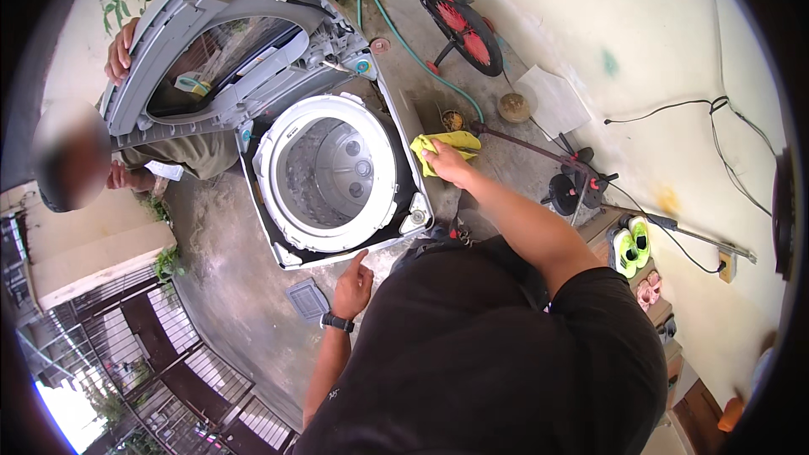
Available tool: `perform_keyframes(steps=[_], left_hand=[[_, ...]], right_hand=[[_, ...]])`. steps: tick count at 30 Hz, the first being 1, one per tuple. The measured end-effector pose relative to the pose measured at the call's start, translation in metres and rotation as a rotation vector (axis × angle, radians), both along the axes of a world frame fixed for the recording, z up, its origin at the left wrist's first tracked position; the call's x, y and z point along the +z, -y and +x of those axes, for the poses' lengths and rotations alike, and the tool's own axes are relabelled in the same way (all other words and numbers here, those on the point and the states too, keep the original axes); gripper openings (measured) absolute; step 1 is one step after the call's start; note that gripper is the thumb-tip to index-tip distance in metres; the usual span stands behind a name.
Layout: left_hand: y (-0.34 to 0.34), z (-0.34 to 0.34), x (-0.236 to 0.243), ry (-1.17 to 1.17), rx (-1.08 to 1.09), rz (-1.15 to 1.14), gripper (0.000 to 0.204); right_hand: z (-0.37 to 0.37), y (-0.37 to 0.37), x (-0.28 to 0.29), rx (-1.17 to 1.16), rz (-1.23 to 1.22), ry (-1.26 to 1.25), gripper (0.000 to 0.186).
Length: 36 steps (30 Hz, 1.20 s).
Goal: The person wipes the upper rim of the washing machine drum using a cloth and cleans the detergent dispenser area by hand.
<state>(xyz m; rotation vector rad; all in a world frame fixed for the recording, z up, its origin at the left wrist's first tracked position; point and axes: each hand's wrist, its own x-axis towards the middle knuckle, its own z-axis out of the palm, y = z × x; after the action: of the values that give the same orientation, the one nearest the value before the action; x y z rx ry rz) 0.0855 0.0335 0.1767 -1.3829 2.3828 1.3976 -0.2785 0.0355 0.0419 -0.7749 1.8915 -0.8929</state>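
Note:
A yellow cloth (462,142) is bunched in my right hand (448,163), whose fingers close around it beside the right side of the washing machine (286,258). My left hand (352,288) is at the machine's near edge with its index finger stretched out; I see nothing held in it, and its other fingers are partly hidden. The top-loading machine has its grey top panel (139,109) raised at the back left. Inside, the white ring (268,181) surrounds a metal drum (316,173). Another person's hand (121,52) grips the panel's left edge.
That person (181,152) stands to the left. A small bicycle (462,24) and a green hose (406,44) are behind the machine. A grey plastic piece (308,299) lies on the concrete near my left hand. Shoes (629,244) and a pressure-washer-like lance (708,240) are at right.

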Motion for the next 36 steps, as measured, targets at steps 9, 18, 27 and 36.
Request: perform_keyframes(steps=[9, 18, 27, 36], left_hand=[[-0.037, 0.066, -0.056, 0.117, 0.428, 0.162, 0.037], [-0.080, -0.027, -0.056, 0.123, 0.698, 0.252, 0.034], [-0.104, -0.085, -0.048, 0.093, 0.825, 0.249, 0.033], [-0.141, -0.084, -0.045, 0.145, 0.985, 0.268, 0.034]], right_hand=[[-0.032, 0.116, -0.035, -0.182, -0.101, -0.176, 0.033], [-0.111, 0.231, -0.041, 0.001, -0.186, -0.133, 0.061], [-0.094, 0.216, -0.045, -0.155, -0.126, 0.093, 0.050], [-0.122, 0.237, -0.055, -0.187, -0.249, 0.683, 0.032]])
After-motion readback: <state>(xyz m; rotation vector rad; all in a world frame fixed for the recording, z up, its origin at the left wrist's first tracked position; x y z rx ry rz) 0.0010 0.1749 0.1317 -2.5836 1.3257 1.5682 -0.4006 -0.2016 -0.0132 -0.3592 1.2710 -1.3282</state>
